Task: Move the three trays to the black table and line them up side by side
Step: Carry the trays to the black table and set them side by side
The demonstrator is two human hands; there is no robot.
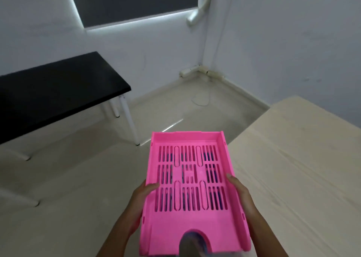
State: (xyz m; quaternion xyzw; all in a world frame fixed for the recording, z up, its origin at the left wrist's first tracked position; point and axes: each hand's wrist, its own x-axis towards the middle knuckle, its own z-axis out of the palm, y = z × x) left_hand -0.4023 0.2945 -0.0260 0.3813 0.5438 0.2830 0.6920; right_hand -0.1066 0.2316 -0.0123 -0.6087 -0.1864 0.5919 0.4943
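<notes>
A pink slotted plastic tray (192, 225) is held in the air in front of me, its notched short end nearest me. My left hand (142, 200) grips its left wall, thumb over the rim. On the right wall, my right hand (239, 192) holds it the same way. Something dark blue shows through the slots, so another tray may lie beneath; I cannot tell. The black table (54, 94) stands to the left against the wall, its top bare in the part I see.
A pale wooden table (304, 168) fills the right side, its corner close to the tray. Pale floor (82, 178) lies between the two tables. The black table's white legs (130, 118) stand ahead of me. White walls meet in a corner ahead.
</notes>
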